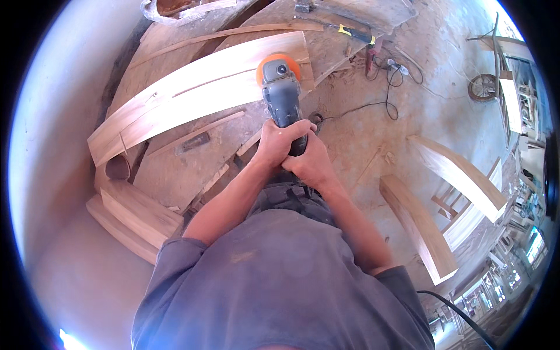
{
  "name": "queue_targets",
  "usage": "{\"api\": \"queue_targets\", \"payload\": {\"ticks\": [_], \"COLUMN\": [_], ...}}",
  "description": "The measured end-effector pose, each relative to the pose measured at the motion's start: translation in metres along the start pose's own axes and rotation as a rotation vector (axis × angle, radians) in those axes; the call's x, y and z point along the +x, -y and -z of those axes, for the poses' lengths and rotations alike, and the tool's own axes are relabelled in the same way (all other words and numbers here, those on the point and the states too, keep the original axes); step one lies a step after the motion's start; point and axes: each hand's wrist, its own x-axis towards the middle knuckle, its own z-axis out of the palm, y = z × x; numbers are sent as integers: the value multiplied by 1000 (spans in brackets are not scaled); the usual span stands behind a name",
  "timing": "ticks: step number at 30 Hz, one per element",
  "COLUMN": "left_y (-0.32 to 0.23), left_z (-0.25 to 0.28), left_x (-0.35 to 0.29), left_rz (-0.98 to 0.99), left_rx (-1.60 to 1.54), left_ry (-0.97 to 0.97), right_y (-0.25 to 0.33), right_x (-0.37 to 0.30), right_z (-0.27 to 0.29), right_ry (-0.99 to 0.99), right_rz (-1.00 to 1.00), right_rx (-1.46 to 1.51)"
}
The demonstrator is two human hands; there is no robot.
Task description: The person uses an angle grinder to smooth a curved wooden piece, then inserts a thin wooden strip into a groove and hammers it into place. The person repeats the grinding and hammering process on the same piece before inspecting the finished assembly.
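Observation:
Both my hands grip an angle grinder (282, 96) with a dark body and an orange disc (269, 59) at its far end. My left hand (276, 142) wraps round the middle of the body, its fingers closed. Behind it, my right hand (312, 161) is closed round the rear handle. The disc lies over the right end of a wide, pale wooden board (192, 96), which has a long dark groove or crack along it. Whether the disc touches the wood is hidden by the tool's head. The board rests across a dusty workbench (175, 160).
Thin wood strips lie on the bench. A hammer (326, 10) and a yellow-and-black handled tool (356, 34) are at the back. A black cable (361, 107) trails on the floor. Thick wooden beams (417, 227) stand at right, stacked timbers (137, 213) at left, a wheel (482, 87) farther off.

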Motion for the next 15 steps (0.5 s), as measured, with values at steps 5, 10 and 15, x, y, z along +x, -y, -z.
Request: {"api": "queue_targets", "payload": {"ticks": [5, 10, 15], "left_y": [-7, -7, -4], "left_z": [-16, 2, 29], "left_x": [11, 5, 1], "left_rz": [14, 48, -3], "left_rx": [-4, -77, 35], "left_ry": [58, 3, 19], "right_y": [12, 17, 15], "right_x": [-2, -2, -2], "right_z": [13, -4, -28], "right_ry": [-28, -28, 6], "right_rz": [-2, -12, 4], "right_rx": [72, 70, 105]}}
